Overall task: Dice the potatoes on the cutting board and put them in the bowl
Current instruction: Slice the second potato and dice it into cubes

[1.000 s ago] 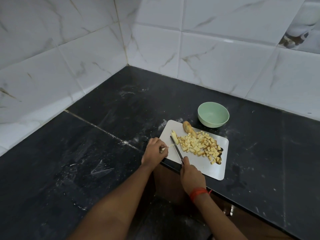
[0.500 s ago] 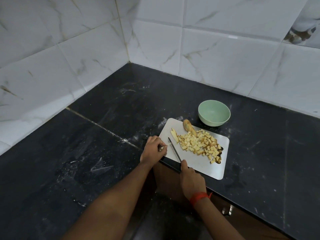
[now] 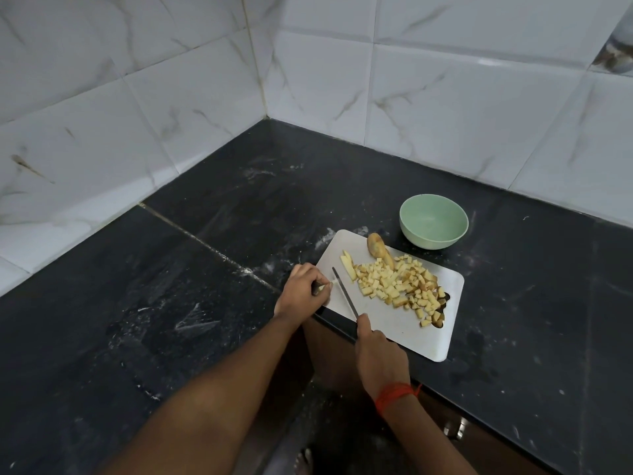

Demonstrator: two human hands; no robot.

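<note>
The left grip [image 3: 303,291] pinches a thin potato strip [image 3: 322,287] at the nine o'clock edge of the cutting board [image 3: 394,325]. The right grip [image 3: 378,354] is wrapped round the knife [image 3: 345,296], its blade pointing to eleven o'clock just beside that strip. The diced pile [image 3: 400,286] spreads from the board's middle toward four o'clock. The bowl [image 3: 433,238], at one o'clock, looks empty. Best to tuck the fingertips back from the blade and cut straight down in even steps.
</note>
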